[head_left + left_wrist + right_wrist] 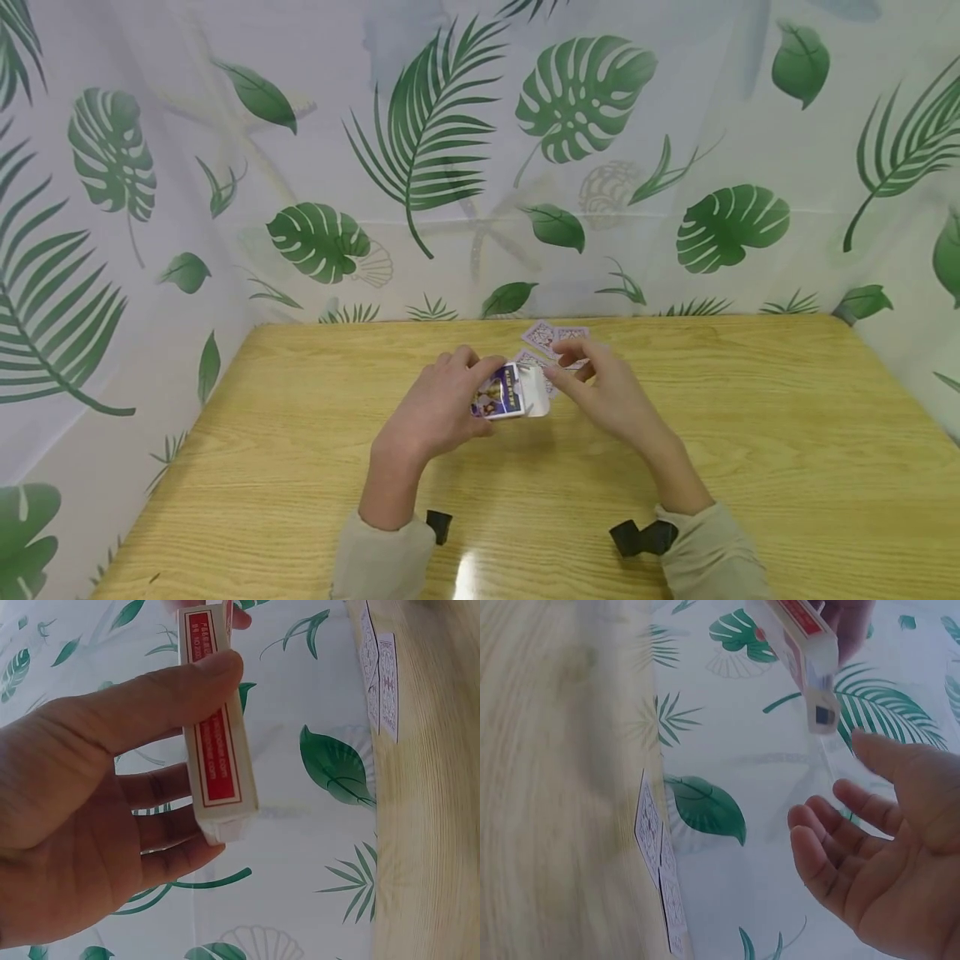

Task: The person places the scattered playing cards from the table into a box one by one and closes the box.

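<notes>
My left hand [433, 402] grips a small card box [498, 393] above the wooden table, thumb on one side and fingers on the other. A dark purple picture with yellow lettering covers the box's face. In the left wrist view, a narrow side of the box [217, 761] shows a red label under the thumb. Its white end flap [536, 392] stands out toward my right hand [617, 396]. That hand has loosely bent fingers with nothing between them; in the right wrist view its thumb [881, 754] is just short of the flap [823, 714].
Several playing cards [540, 335] with purple-patterned backs lie near the table's far edge, behind the hands. A white cloth [465, 275] with green leaf prints hangs behind the wooden table [300, 467] and on its left. Black straps [643, 538] sit at the wrists.
</notes>
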Demonstrator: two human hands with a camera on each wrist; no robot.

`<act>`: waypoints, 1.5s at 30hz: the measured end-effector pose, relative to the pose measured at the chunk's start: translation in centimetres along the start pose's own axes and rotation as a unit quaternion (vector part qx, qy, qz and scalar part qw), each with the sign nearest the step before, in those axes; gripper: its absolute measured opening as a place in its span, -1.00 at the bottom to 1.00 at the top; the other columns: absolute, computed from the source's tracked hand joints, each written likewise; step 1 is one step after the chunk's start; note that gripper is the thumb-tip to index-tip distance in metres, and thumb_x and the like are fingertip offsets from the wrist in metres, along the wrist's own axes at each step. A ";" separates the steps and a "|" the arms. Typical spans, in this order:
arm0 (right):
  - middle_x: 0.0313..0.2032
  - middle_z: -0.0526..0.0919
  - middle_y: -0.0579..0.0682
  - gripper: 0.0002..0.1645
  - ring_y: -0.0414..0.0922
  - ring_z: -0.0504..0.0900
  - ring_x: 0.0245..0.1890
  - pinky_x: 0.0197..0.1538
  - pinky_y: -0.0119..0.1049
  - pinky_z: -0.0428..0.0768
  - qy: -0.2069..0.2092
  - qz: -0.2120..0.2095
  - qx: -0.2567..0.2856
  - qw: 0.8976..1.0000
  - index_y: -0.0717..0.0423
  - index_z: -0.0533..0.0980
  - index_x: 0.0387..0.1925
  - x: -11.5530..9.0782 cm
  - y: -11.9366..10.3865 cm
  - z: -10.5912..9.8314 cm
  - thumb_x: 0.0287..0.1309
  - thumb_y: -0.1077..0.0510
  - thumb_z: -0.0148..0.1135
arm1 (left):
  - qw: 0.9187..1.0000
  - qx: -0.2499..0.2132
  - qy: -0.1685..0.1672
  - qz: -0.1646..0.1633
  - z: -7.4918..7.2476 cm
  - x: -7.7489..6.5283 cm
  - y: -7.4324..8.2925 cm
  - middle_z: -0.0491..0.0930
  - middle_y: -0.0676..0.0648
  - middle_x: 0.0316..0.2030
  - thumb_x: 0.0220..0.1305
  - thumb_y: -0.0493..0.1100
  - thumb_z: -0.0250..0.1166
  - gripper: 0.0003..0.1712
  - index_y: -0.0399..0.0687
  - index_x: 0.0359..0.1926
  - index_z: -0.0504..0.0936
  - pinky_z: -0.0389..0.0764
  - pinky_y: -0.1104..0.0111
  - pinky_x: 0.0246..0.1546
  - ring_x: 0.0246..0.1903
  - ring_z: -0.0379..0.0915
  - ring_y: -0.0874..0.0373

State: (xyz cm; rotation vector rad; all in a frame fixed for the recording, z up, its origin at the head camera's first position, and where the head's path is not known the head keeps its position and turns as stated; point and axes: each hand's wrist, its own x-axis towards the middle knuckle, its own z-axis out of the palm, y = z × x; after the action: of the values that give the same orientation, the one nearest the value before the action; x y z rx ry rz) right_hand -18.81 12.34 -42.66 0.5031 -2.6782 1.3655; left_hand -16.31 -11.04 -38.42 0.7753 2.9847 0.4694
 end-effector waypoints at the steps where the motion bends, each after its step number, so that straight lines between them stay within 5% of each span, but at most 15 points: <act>1: -0.10 0.61 0.15 -0.60 -0.02 0.57 -0.24 -0.24 -0.23 0.56 0.002 0.005 -0.005 1.000 0.24 0.50 0.10 0.0 0.2 -0.3 0.34 0.09 0.25 | 1.000 0.001 0.000 -0.001 0.0 0.0 0.0 0.47 -0.11 0.01 0.01 -0.07 0.59 -0.11 0.05 0.37 0.41 0.45 0.07 0.11 -0.05 0.38 0.01; 10: 0.00 0.59 0.26 -0.62 0.08 0.57 -0.16 -0.17 -0.16 0.54 0.002 0.036 -0.053 0.998 0.31 0.50 0.09 0.0 2.4 -2.7 0.39 0.13 0.16 | 1.000 0.001 0.003 -0.013 -0.3 0.2 0.0 0.47 -0.13 0.05 0.04 -0.02 0.57 -0.11 0.00 0.38 0.39 0.45 0.06 0.13 -0.04 0.39 0.02; 19: 0.07 0.56 0.29 -0.59 0.03 0.58 -0.17 -0.14 -0.13 0.56 -0.071 0.027 -0.070 0.995 0.35 0.53 0.10 -0.2 4.0 -2.1 0.36 0.13 0.18 | 0.999 -0.013 -0.001 -0.030 0.0 -0.4 -0.5 0.48 -0.16 0.07 0.05 -0.01 0.56 -0.11 -0.02 0.38 0.38 0.44 0.07 0.14 -0.05 0.40 0.00; 26: 0.09 0.53 0.32 -0.55 0.07 0.59 -0.13 -0.11 -0.07 0.58 -0.087 0.029 -0.068 0.993 0.38 0.51 0.12 0.0 3.9 -2.1 0.37 0.12 0.18 | 0.999 -0.031 -0.010 -0.042 -0.3 -0.4 -0.5 0.47 -0.16 0.03 0.05 0.00 0.56 -0.09 0.00 0.39 0.37 0.51 0.12 -0.01 -0.11 0.40 0.00; 35: 0.12 0.53 0.40 -0.51 0.23 0.59 -0.01 0.04 0.08 0.57 -0.060 0.066 -0.082 0.993 0.44 0.47 0.14 0.6 4.1 -1.8 0.35 0.13 0.16 | 0.998 -0.036 -0.009 -0.046 -0.4 -0.5 -0.5 0.47 -0.16 0.06 0.05 -0.01 0.56 -0.11 0.00 0.39 0.38 0.52 0.10 0.02 -0.07 0.41 -0.02; 45: 0.16 0.49 0.41 -0.36 0.29 0.48 0.15 0.13 0.15 0.49 -0.023 0.126 -0.079 0.989 0.44 0.40 0.21 4.0 5.3 -0.4 0.27 0.05 0.24 | 0.999 -0.037 0.003 -0.037 -0.5 -0.5 -0.7 0.47 -0.15 0.06 0.04 -0.02 0.57 -0.10 0.00 0.39 0.37 0.53 0.13 0.01 -0.08 0.42 0.01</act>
State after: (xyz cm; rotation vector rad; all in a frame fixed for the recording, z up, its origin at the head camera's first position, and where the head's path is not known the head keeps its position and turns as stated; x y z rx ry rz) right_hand -24.33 14.57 -45.65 0.1869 -2.9379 1.1905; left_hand -16.24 -12.00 -38.13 0.6552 2.9691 0.5756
